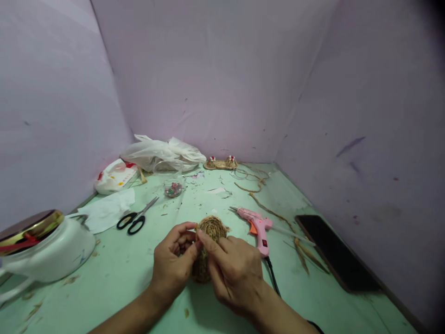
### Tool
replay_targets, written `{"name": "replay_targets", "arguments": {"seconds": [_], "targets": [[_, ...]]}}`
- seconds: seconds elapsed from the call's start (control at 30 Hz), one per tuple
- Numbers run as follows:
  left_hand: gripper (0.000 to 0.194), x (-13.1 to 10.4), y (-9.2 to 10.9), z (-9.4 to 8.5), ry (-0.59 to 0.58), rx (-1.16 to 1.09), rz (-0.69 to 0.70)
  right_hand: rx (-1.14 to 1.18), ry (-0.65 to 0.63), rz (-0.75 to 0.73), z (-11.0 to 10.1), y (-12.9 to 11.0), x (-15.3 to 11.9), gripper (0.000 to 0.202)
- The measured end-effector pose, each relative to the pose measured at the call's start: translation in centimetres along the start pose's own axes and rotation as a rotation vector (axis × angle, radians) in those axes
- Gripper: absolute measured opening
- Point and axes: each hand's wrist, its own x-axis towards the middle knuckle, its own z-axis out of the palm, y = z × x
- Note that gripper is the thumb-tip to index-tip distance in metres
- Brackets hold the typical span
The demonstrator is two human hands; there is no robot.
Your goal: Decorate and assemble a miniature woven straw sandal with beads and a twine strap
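Observation:
Low in the middle of the head view is an oval piece of coiled straw cord [211,227], tan and upright or tilted toward me. My left hand [175,257] pinches its upper left edge between thumb and fingers. From the right, my right hand [234,269] curls over the piece, its index fingertip and thumb near the same edge. Both hands meet there, and my fingers hide much of the piece's middle. Just right of my right hand lies a pink hot glue gun [257,225] with a glue stick in its back and its nozzle pointing left.
Black-handled scissors [137,216] and white tissue [107,211] lie left. A white pot-like container [52,253] stands front left. A phone [337,250] and straw strands [273,212] lie right. Further back are a bead dish [173,189], a plastic bag [163,155] and a beaded straw piece [220,164].

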Motion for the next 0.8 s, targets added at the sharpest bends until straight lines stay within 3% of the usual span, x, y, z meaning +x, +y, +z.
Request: {"name": "replay_targets", "arguments": {"seconds": [0.8], "targets": [[0.032,0.4,0.2,-1.0,-0.002,0.018,-0.015,0.002,0.11,0.076,-0.5,2.0,-1.0,0.036]]}}
